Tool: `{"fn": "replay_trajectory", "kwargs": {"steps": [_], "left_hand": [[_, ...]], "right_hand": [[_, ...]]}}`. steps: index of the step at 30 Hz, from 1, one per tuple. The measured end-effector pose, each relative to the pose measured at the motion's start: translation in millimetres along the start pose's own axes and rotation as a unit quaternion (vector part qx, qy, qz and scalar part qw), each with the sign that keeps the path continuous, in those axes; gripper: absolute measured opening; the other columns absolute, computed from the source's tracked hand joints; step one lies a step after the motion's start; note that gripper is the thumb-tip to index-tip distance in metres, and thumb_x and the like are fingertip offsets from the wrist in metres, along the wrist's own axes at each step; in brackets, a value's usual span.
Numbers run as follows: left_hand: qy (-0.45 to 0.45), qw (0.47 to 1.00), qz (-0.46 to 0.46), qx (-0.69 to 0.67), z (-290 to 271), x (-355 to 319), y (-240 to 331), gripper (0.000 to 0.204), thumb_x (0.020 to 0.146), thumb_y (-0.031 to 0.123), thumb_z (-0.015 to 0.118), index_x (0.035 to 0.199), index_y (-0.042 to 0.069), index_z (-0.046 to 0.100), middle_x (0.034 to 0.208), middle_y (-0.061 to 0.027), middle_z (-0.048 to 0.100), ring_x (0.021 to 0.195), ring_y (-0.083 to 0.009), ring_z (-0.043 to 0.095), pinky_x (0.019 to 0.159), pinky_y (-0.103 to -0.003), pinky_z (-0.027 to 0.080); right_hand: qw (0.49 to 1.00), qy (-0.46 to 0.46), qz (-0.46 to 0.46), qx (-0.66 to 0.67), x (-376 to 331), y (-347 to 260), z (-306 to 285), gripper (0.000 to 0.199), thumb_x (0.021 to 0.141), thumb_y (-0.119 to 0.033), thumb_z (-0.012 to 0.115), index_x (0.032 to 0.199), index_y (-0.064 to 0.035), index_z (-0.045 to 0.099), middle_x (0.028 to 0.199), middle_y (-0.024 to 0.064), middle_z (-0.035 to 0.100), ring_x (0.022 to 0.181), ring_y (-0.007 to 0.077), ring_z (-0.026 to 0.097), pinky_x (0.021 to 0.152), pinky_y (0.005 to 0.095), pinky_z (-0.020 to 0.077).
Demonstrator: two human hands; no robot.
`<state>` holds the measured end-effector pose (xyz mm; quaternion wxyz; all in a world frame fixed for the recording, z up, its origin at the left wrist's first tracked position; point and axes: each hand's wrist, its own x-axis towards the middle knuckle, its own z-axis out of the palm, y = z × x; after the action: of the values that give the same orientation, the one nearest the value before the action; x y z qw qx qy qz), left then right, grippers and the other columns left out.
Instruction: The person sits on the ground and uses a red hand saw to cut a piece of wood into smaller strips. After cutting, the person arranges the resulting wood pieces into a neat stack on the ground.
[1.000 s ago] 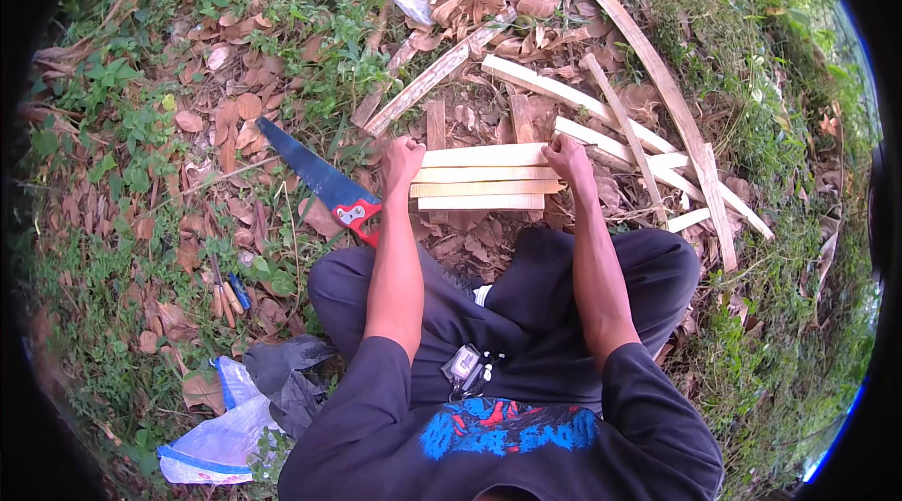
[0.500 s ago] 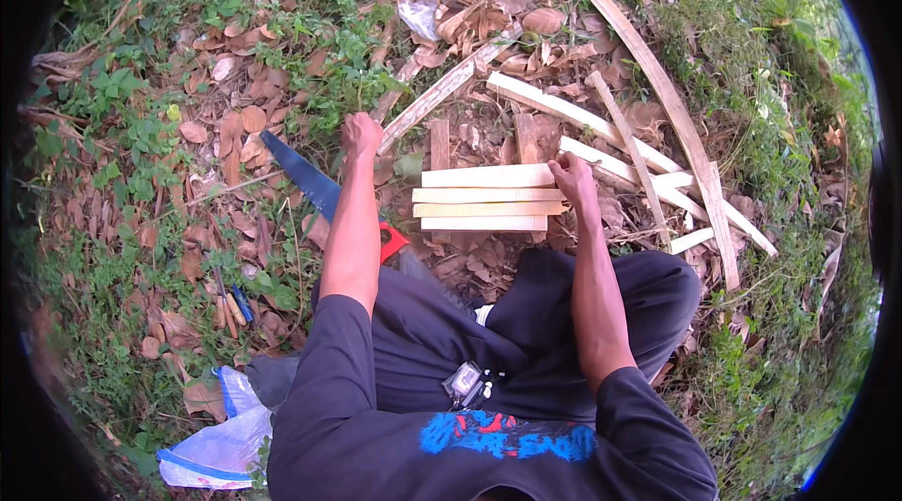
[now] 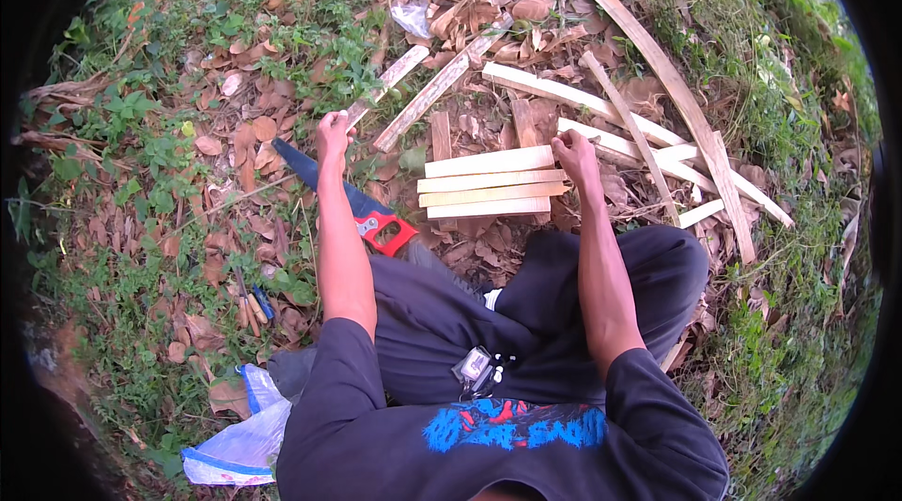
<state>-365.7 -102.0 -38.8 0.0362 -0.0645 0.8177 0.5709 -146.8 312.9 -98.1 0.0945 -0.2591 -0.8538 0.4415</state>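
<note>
My left hand is closed round the near end of a narrow wooden strip that slants away to the upper right. My right hand pinches the right end of the farthest pale wooden slat. Several such slats lie side by side across two darker wooden strips, whose far ends stick out behind them. Between my left forearm and the slats rests a handsaw with a red handle and dark blue blade, its handle beside my leg.
Another mottled strip lies right of the held one. To the right, long pale strips and a curved brown one cross on leaf litter. Hand tools with wooden and blue handles and a plastic bag lie at left.
My left hand has moved left and slightly nearer with the wooden strip, which now shows more fully. My right hand stays at the slat's end. The view has shifted slightly.
</note>
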Motion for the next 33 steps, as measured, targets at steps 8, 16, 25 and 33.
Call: {"fn": "replay_trajectory", "kwargs": {"steps": [8,16,25,33], "left_hand": [[-0.192,0.953,-0.101,-0.212,-9,-29,29,0.023,0.096,0.020,0.058,0.105,-0.001,0.059,0.083,-0.0093,0.063,0.059,-0.0055,0.049,0.044,-0.016,0.034],[-0.307,0.893,-0.230,-0.236,42,-41,21,0.021,0.092,0.018,0.060,0.097,-0.001,0.055,0.074,-0.0093,0.060,0.047,-0.0039,0.043,0.036,-0.016,0.029],[-0.317,0.913,-0.211,-0.148,58,-48,26,0.061,0.095,0.059,0.046,0.110,0.001,0.054,0.066,-0.0053,0.059,0.039,-0.0040,0.039,0.032,-0.015,0.024],[-0.284,0.933,-0.165,-0.146,65,-42,7,0.035,0.096,0.039,0.057,0.099,0.004,0.054,0.081,-0.0026,0.053,0.057,-0.0052,0.048,0.038,-0.015,0.030]], "right_hand": [[0.981,-0.052,-0.042,0.184,5,-30,-7,0.040,0.094,-0.023,0.059,0.129,-0.0062,0.054,0.118,0.0157,0.064,0.102,0.0246,0.064,0.086,0.0342,0.0518],[0.877,-0.105,-0.042,0.467,6,-46,-3,0.051,0.095,-0.021,0.062,0.137,-0.0008,0.044,0.121,0.0133,0.062,0.103,0.0173,0.062,0.080,0.0279,0.0528],[0.925,0.002,0.019,0.380,13,-36,-6,0.025,0.093,-0.029,0.066,0.096,-0.0047,0.060,0.085,0.0012,0.062,0.072,0.0059,0.055,0.064,0.0209,0.0462],[0.971,0.004,0.064,0.229,17,-29,-3,0.043,0.091,-0.043,0.065,0.096,-0.0002,0.063,0.069,0.0024,0.059,0.057,0.0081,0.051,0.053,0.0250,0.0441]]}}
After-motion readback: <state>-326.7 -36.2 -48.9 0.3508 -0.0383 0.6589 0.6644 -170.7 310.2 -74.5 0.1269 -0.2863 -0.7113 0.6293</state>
